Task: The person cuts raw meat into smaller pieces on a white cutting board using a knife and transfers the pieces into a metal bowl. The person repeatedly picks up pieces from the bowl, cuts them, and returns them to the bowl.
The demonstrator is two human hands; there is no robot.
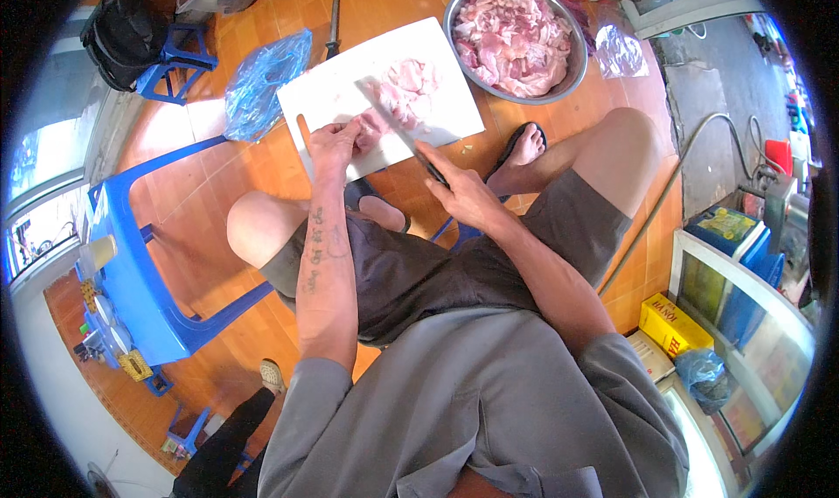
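A white cutting board (314, 95) lies on the floor before me. My left hand (333, 145) holds the near end of a piece of raw meat (371, 128) on it. My right hand (462, 193) grips the black handle of a knife (393, 121), its blade lying slantwise across the board at the right side of that piece. Cut pale pieces of meat (413, 85) lie just beyond the blade. To the right of the board stands a round metal basin (581, 56) heaped with raw meat (514, 46).
A crumpled blue plastic bag (265, 82) lies left of the board, and a sharpening steel (334, 19) beyond it. A blue plastic table (141, 288) stands at the left. Near my right foot (527, 145) runs a hose (655, 203). Another person's leg (229, 432) shows at the lower left.
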